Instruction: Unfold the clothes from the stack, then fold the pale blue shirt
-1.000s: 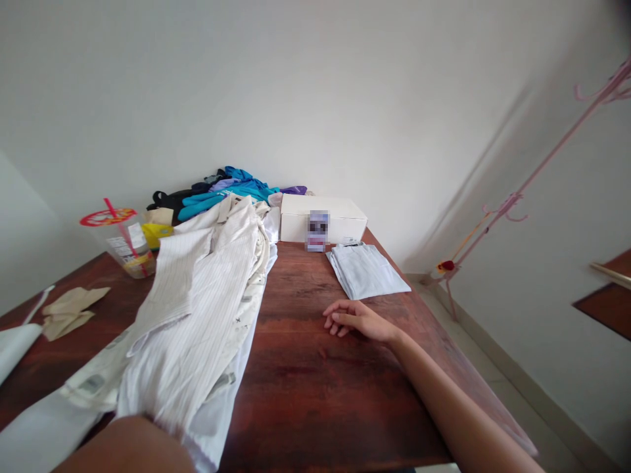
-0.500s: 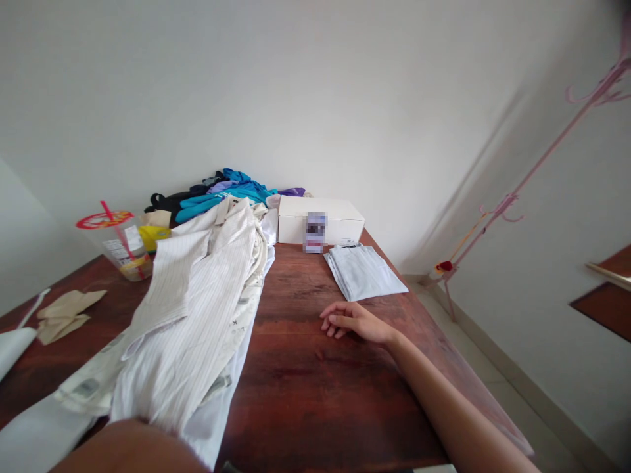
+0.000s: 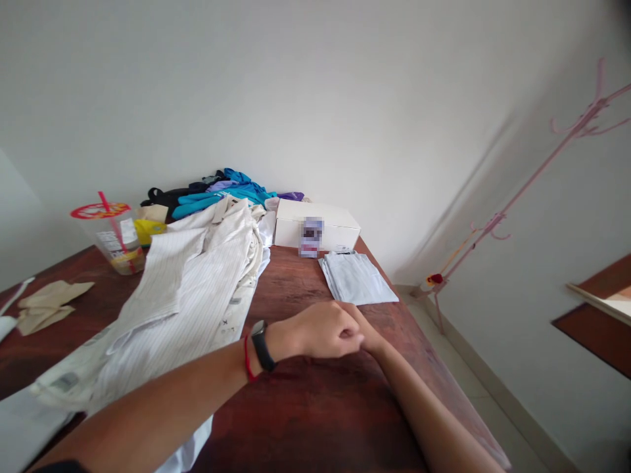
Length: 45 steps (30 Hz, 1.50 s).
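My left hand (image 3: 323, 332) is closed in a fist over the middle of the table, with no object showing in it. Its wrist carries a black watch (image 3: 263, 346) and a red cord (image 3: 249, 359). Right behind it is my right hand (image 3: 363, 325), whose fingers are covered by the left; the two look to be touching. Just beyond them a folded light grey cloth (image 3: 362, 277) lies flat near the right edge. A long pile of white and cream clothes (image 3: 182, 309), a striped one on top, stretches along the left, partly under my left forearm.
A white box (image 3: 325, 223) with a small blurred packet (image 3: 310, 238) in front stands at the back. Coloured clothes (image 3: 236, 192) are heaped against the wall. At left are a plastic cup (image 3: 116, 240) with a straw and a brown napkin (image 3: 52, 305). A pink coat stand (image 3: 532, 174) leans across the right.
My left arm has come in from the lower left, bringing the fist over my right hand. Earlier, the right hand lay loosely open in view. The view has shifted slightly to the right.
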Motion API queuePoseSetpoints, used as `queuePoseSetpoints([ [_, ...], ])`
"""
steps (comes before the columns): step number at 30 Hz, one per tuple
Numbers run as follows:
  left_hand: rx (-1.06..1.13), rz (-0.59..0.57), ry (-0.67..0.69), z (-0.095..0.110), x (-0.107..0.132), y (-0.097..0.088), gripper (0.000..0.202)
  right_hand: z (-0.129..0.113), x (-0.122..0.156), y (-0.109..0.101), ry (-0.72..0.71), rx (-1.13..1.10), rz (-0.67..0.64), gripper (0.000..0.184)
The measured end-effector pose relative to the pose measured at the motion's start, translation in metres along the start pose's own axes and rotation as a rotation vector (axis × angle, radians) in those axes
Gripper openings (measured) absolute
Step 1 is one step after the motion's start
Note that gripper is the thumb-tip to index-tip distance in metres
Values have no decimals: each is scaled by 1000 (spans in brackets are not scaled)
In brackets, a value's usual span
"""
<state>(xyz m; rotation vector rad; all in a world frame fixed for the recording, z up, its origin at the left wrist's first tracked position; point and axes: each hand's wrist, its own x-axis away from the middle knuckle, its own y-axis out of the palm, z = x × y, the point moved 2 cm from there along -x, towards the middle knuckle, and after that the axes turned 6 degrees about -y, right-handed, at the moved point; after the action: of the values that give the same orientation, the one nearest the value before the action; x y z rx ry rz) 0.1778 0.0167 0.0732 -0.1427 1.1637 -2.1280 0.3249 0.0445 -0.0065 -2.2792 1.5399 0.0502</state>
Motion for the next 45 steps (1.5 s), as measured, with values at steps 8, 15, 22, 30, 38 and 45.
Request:
queuePoseSetpoints([
  [8, -238, 41, 16, -62, -4, 21, 36, 10, -5, -9, -44, 289, 190, 29],
  [15, -274, -56, -125, -73, -5, 24, 26, 26, -6, -24, -51, 612, 373, 28],
  [22, -253, -60, -120, -79, -5, 27, 13, 39, -2, -34, 162, 950, 313, 40],
  [30, -226, -57, -139, -81, -5, 28, 13, 47, -8, -45, 106, 991, 363, 20],
  [38, -162, -56, -186, -81, -5, 27, 15, 39, -9, -42, 34, 876, 410, 16],
  [45, -9, 26, -362, -87, -6, 28, 16, 17, -8, -18, 83, 297, 278, 23],
])
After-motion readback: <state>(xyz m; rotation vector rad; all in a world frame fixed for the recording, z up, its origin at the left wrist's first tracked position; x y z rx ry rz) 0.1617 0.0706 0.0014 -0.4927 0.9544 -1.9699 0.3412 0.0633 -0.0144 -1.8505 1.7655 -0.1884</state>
